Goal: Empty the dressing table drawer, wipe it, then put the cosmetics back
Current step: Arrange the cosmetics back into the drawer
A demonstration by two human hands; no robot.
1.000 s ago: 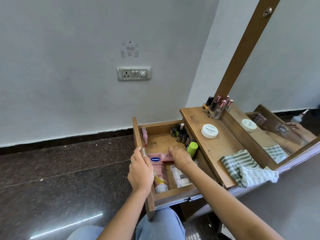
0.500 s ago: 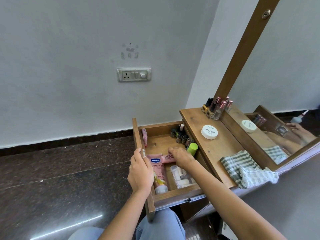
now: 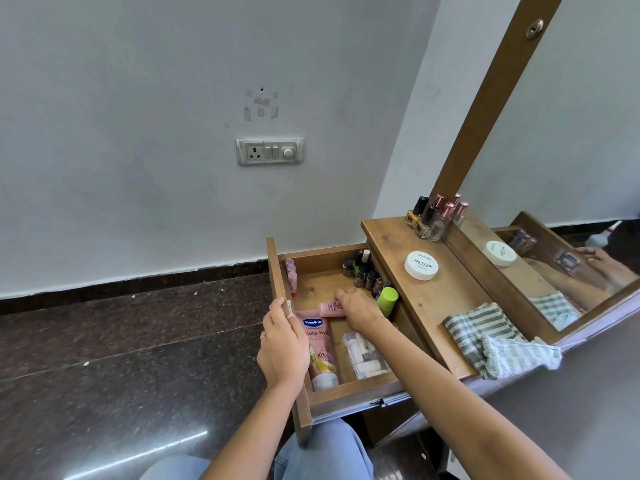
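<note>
White wall meets dark speckled floor on the left, with a switch plate set in the wall. Right of that, a wooden drawer stands pulled out from the surface. The left grip is clenched over the top edge of the drawer's front panel, fingers outside and thumb inside, with a ring on one finger. Just inside the panel, toward the back, pink balm sticks line the wall. A Vaseline tube lies along the drawer floor beside the left grip, cap toward the person. Beyond it a small pink tube lies crosswise. The right grip is curled on its right end, seemingly pinching it, though the fingers hide the contact. Below that wrist a clear pouch of small items lies by the near wall. Dark polish bottles crowd the back right corner, and a green stick sits just beside the right grip. On the surface are a bottle cluster at the back, a white jar marked NAIL POLISH, and a striped cloth hanging over the near edge. Farthest right, a wood-framed mirror reflects jar, cloth and an arm.
</note>
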